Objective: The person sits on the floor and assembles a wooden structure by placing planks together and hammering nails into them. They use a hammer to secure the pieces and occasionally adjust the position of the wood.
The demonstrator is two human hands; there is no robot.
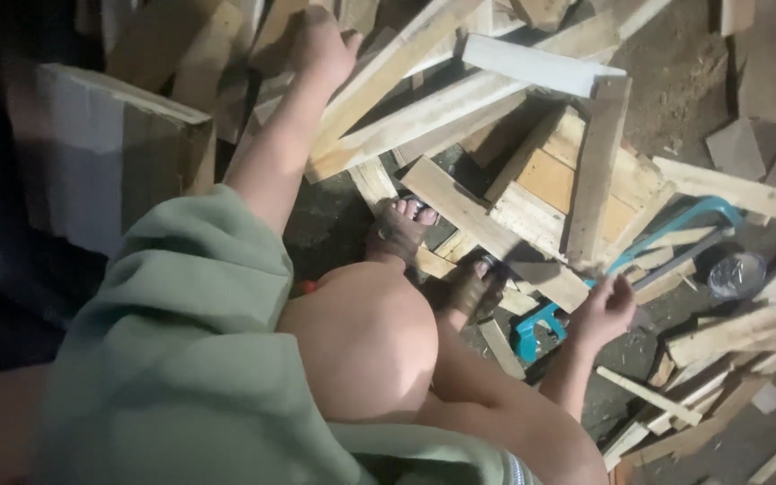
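Observation:
My left hand (321, 45) reaches far forward to the top of a heap of pale wooden planks (424, 99). Its fingers curl over the wood, and I cannot tell whether they grip a piece. My right hand (605, 310) is low on the right with its fingers spread. It hovers at the blue-framed hand saw (675, 229), which lies across the scraps, and nothing is in its grasp. My two sandalled feet (399, 229) stand on a flat plank (496, 238). My bare knee and green garment fill the lower middle.
A large white-faced board (92, 144) stands at the left. A round clear plastic container (736, 272) sits on the ground at the right. Short offcuts and strips (729, 337) litter the dirt floor around the saw.

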